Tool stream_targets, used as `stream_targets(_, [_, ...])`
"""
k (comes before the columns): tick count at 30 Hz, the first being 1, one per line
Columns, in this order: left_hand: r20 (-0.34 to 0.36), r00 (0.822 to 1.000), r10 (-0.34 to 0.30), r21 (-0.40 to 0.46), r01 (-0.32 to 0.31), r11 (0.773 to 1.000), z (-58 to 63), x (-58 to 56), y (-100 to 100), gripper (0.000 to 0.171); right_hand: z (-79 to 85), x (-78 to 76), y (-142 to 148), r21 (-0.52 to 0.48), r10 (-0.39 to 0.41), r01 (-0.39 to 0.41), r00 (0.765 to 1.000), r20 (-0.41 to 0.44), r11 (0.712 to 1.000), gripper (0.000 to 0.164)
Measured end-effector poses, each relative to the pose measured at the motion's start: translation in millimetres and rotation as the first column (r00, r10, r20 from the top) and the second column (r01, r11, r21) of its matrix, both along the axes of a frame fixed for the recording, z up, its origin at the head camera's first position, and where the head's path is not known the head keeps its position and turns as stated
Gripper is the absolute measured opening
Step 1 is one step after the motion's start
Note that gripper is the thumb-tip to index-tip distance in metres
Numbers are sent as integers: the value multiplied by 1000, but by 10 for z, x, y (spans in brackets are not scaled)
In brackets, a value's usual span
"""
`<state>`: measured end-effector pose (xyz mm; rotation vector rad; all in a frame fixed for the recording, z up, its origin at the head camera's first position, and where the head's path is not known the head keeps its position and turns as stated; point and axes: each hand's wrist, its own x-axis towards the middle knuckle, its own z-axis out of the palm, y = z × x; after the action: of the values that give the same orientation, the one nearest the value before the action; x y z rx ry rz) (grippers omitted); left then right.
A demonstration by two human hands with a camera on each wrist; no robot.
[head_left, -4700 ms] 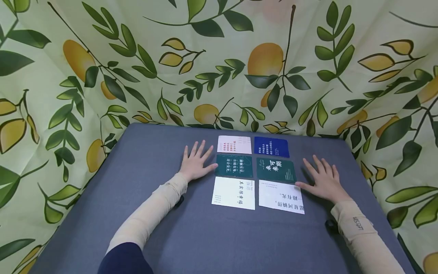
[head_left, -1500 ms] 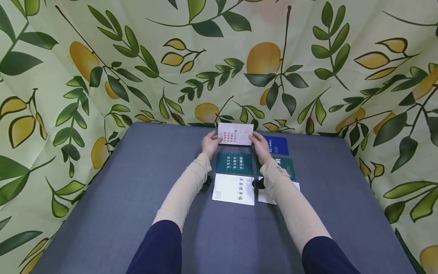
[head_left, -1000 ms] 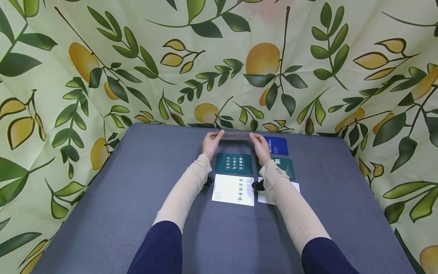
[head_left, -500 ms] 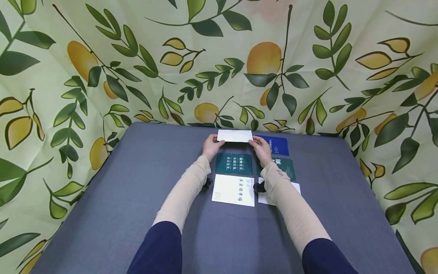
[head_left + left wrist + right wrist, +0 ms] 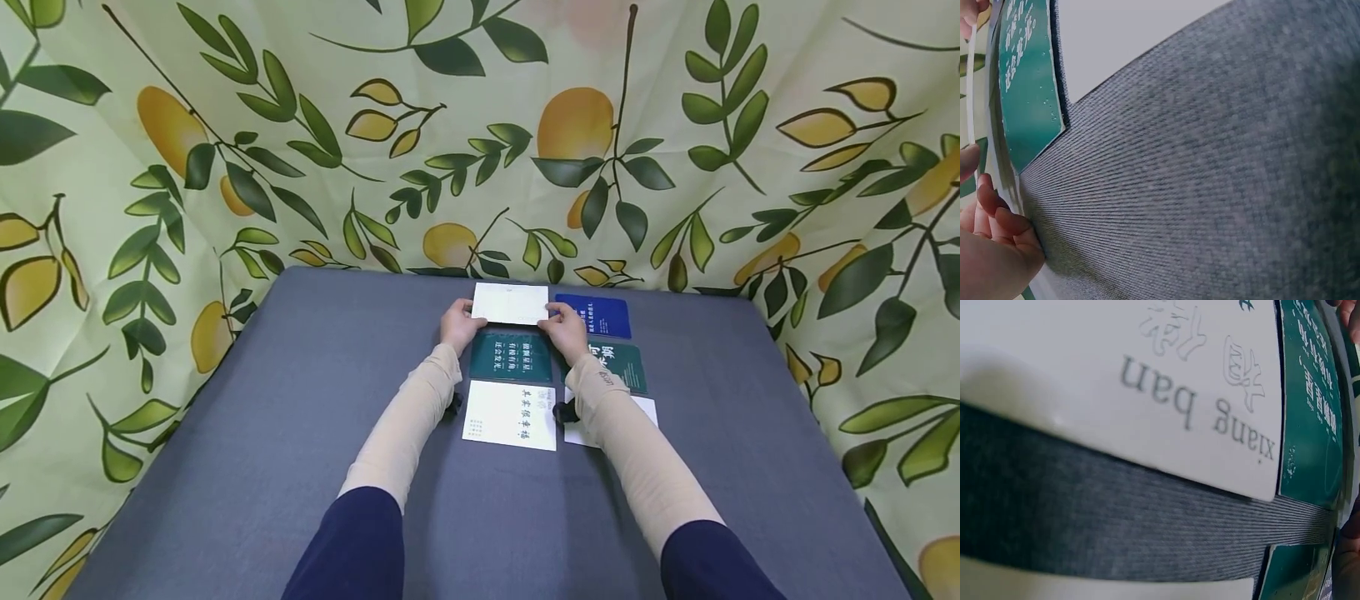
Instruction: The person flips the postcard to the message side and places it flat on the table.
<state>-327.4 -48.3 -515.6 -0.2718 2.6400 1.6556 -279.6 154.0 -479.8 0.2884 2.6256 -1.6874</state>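
A postcard (image 5: 511, 303), its white, nearly blank back facing up, is at the far side of the table, just above the cloth or touching it; I cannot tell which. My left hand (image 5: 459, 325) pinches its near left corner, and my right hand (image 5: 566, 330) pinches the near right corner. In the left wrist view the card shows as a thin white edge (image 5: 970, 94) beside the left hand (image 5: 1000, 240). Only part of the right hand (image 5: 1347, 553) appears at the edge of the right wrist view. Directly nearer lies a dark green card (image 5: 512, 358) with white writing.
A blue card (image 5: 609, 317), another green card (image 5: 626, 364) and two white cards (image 5: 498, 414) (image 5: 645, 407) lie in two columns on the grey cloth (image 5: 337, 358). My right forearm partly covers the right column. A leaf-and-fruit patterned curtain (image 5: 480, 183) stands behind the table.
Both hands came in from beside the cards and lifted the pink printed postcard. It has turned over, passing through edge-on, so its white back now faces up, and it has come down.
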Motion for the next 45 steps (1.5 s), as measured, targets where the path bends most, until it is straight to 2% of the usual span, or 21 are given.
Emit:
stream_targets(2, [71,997,14,-36,-12,999,494,341,65,45,-8,-7,-13,36,13,-14,1000,19,999,43])
stream_targets(4, [77,997,18,-59,-14,998,625,459,88,44,-21,-15,-18,60,15,-18,999,46,998,42])
stream_targets(5, [73,997,14,-73,-8,997,636,483,91,44,-26,-18,-17,68,16,-20,998,59,997,42])
stream_targets(7, [81,997,-9,-85,16,996,607,477,78,44,-32,-20,-12,71,20,-25,997,78,997,41])
stream_targets(9, [95,995,-25,-103,35,994,414,335,47,46,-36,-24,-4,72,29,-36,996,87,997,41])
stream_targets(16, [115,993,-41,-159,59,986,402,367,32,47,-5,3,-11,166,97,-116,988,117,979,43])
stream_targets(21, [100,994,-45,-196,64,979,406,404,28,47,53,22,-53,212,124,-146,985,117,966,42])
stream_targets(27, [73,997,-35,-241,52,969,444,415,26,44,113,3,-105,249,120,-142,988,100,958,40])
stream_targets(35, [103,993,-49,-263,75,962,418,382,52,40,95,7,-96,283,91,-123,988,126,951,35])
stream_targets(40, [105,993,-59,-244,84,966,424,372,74,41,62,-34,-63,299,90,-127,987,134,946,35])
stream_targets(45, [106,993,-55,-225,78,971,443,364,84,43,96,-70,-33,262,91,-126,986,142,957,36])
